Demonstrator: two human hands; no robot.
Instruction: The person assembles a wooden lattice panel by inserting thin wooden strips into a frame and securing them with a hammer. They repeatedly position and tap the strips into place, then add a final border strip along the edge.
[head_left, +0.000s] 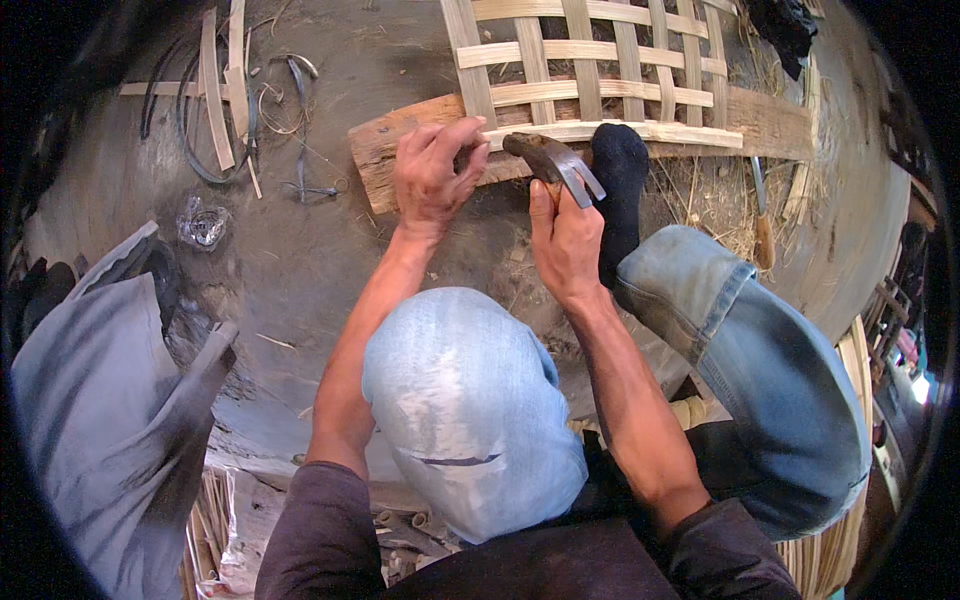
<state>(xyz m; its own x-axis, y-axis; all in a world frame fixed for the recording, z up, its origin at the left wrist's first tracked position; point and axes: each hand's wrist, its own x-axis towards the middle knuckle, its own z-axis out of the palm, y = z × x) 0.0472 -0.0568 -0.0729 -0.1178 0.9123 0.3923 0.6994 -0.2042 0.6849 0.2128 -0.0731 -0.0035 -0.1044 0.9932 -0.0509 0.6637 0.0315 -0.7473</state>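
Observation:
A lattice of woven bamboo strips [590, 52] lies with its near edge on a rough wooden plank [385, 145]. My left hand [432, 180] is at the lattice's near left corner, fingers curled and thumb and forefinger close together; whatever they pinch is too small to make out. In my right hand [570, 240] is a claw hammer [565, 168], gripped high on its handle just below the head. The hammer head hangs beside the near edge strip [620, 132], claw pointing toward me. My foot in a dark sock [620, 180] presses against that strip, right of the hammer.
A knife with a wooden handle [764, 240] lies on the right among straw-like shavings. Loose bamboo strips [215, 100] and dark bands [185, 120] lie at the far left, with a crumpled clear plastic bag [203, 222] nearer. Grey cloth [110, 400] fills the left side.

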